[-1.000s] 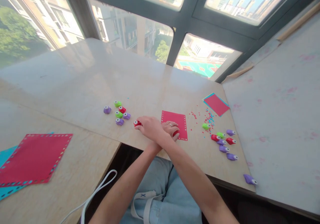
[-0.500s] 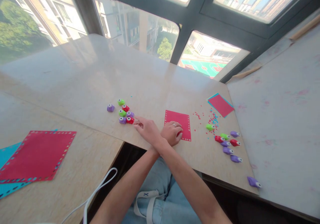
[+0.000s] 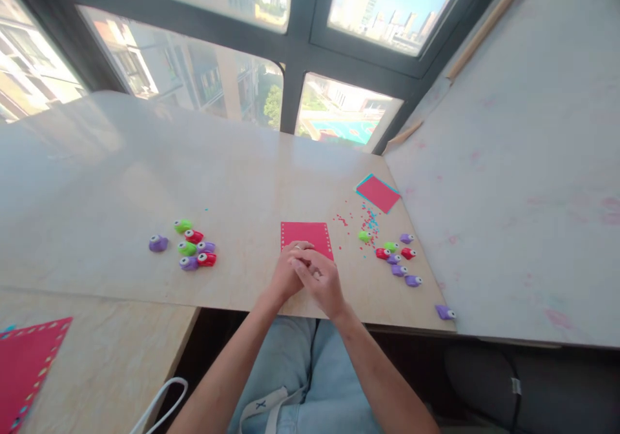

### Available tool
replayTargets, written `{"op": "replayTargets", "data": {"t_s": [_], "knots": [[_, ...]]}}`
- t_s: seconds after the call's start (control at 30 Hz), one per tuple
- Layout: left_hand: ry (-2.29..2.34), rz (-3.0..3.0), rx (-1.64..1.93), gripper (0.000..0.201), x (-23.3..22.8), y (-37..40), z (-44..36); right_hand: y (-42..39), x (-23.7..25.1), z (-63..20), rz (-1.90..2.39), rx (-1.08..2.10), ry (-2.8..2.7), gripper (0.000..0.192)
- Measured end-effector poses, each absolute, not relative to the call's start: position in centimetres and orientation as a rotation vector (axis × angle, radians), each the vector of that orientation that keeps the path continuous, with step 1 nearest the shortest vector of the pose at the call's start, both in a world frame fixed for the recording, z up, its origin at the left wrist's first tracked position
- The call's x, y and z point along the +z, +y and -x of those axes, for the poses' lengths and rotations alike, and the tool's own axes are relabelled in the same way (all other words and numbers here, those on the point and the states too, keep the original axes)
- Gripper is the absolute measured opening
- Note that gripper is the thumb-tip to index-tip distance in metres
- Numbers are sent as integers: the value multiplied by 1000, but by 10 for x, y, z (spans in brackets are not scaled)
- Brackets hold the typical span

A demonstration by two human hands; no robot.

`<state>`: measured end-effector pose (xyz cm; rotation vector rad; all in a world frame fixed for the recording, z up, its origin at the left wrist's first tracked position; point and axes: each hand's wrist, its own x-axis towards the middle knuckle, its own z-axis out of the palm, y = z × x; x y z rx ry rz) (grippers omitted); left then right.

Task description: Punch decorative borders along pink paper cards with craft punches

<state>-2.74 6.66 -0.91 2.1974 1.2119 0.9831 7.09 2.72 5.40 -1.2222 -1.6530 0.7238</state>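
A red square sheet of paper (image 3: 306, 230) with small holes punched along its edges lies in front of me on the table. My left hand (image 3: 283, 278), with a ring on one finger, rests on the near part of this sheet, fingers stretched over it and partly covered. Just over it, my right hand (image 3: 325, 285) is curled, thumb and fingertips together by the left fingers. Whether a small object sits in its grasp is hidden. To the left stand several small craft punches with eyes, among them a red punch (image 3: 206, 259) and a green punch (image 3: 186, 248).
More punches, such as a purple punch (image 3: 413, 281), sit at the right by the wall. Red and blue paper bits (image 3: 371, 217) lie scattered near a stack of sheets (image 3: 380, 193). A larger punched red sheet (image 3: 29, 369) and a white cable (image 3: 167, 398) are at lower left.
My right hand has moved from beside the left group of punches rightward to my left hand, so my arms are uncrossed. The camera view has turned right.
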Motion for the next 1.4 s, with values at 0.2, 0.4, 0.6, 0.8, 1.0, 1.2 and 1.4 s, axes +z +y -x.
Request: {"op": "replayTargets", "data": {"t_s": [0.2,0.4,0.6,0.8,1.0,1.2,1.4], "knots": [[1197,-2366,856,31,2,71,28,37,36,-145,1483,575,-1362,27],[1212,-2389,816,38,4,70,28,46,24,-193,1977,353,-1383,49],[1229,-2381,829,32,3,72,27,66,35,-202,2390,262,-1461,60],[1220,-2346,869,24,2,73,28,78,37,-204,2456,245,-1485,51],[1212,-2317,898,20,2,74,28,79,33,-207,2410,201,-1499,49],[1207,-2325,906,19,2,74,28,81,32,-207,2385,160,-1553,40],[1205,-2314,918,19,2,73,28,79,29,-206,2334,128,-1664,43]]}}
